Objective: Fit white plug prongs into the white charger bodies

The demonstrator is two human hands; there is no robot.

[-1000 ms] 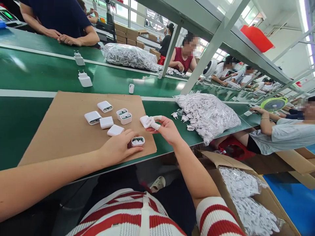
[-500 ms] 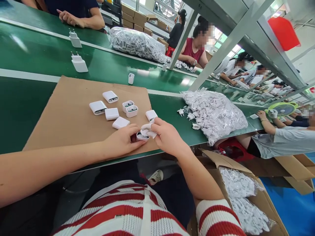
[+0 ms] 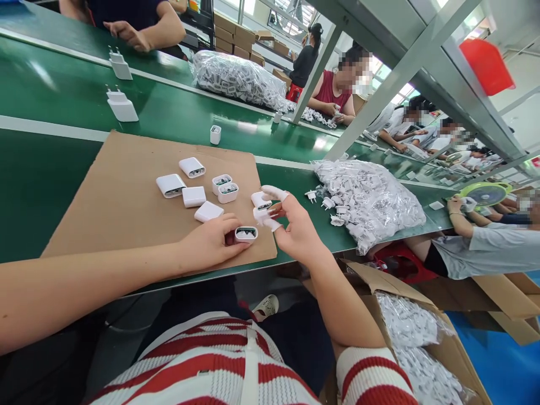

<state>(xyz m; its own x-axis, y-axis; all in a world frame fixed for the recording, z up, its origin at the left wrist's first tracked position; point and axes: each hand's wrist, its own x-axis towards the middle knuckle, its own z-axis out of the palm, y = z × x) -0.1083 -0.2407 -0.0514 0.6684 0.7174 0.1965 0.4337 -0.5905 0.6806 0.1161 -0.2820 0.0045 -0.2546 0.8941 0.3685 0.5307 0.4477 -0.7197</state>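
My left hand grips a white charger housing near the front edge of the cardboard sheet. The housing's open end faces up, with green circuit board and white parts inside. Close to its right, my right hand is open, its fingers in white finger cots spread apart and holding nothing. Just beyond those fingertips lies another white charger housing, partly covered by them. Several more housings rest on the cardboard, among them two standing open end up, such as this open housing, and others lying flat, such as this closed-side housing.
The cardboard sheet lies on a green bench. A clear bag of white plug parts sits to the right. White plug chargers stand on the green conveyor behind. Below right is a carton of bagged parts. Co-workers sit farther off.
My right hand has lifted off the held housing, moved slightly right and spread its fingers. My left hand keeps its hold. The plug chargers and small housing on the conveyor have shifted left.
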